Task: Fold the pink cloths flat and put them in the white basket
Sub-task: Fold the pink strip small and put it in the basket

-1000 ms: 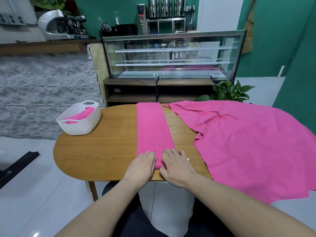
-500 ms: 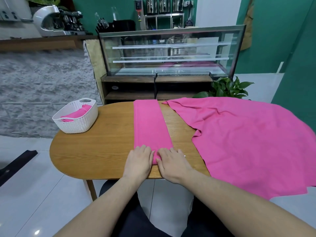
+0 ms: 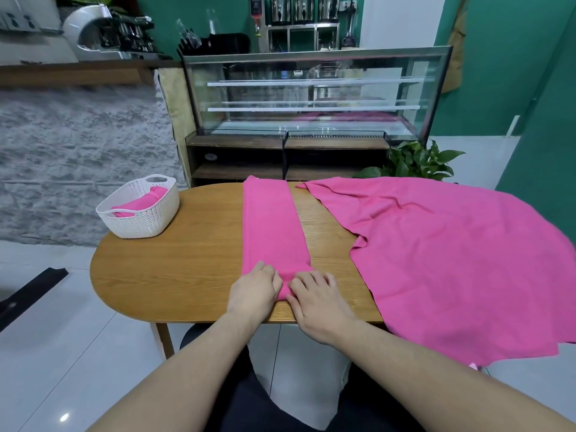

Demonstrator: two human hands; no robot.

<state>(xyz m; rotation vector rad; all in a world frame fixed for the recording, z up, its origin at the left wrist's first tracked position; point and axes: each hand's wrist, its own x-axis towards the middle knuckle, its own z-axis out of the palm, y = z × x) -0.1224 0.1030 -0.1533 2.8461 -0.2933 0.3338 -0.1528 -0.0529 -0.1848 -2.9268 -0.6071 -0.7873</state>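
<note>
- folded pink cloth (image 3: 271, 232): long narrow strip on wooden table (image 3: 193, 269), near end under both hands, runs away from them to far table edge
- left hand (image 3: 254, 293): on strip's near-left corner, fingers curled, seem to pinch fabric
- right hand (image 3: 318, 302): just beside L hand, on near-right corner, fingers bent onto cloth; pinching or only pressing, can't tell
- big unfolded pink cloth (image 3: 452, 260): right of R hand, spread out, hanging over table edge
- white basket (image 3: 140, 208): far left of L hand, well apart, holds folded pink cloth
- glass display case (image 3: 311, 92) + plant (image 3: 417, 162) beyond table

On the table (image 3: 193, 275): basket (image 3: 140, 210) far left, folded strip (image 3: 271, 226) centre, spread cloth (image 3: 452, 260) right, both hands on the strip's near end
</note>
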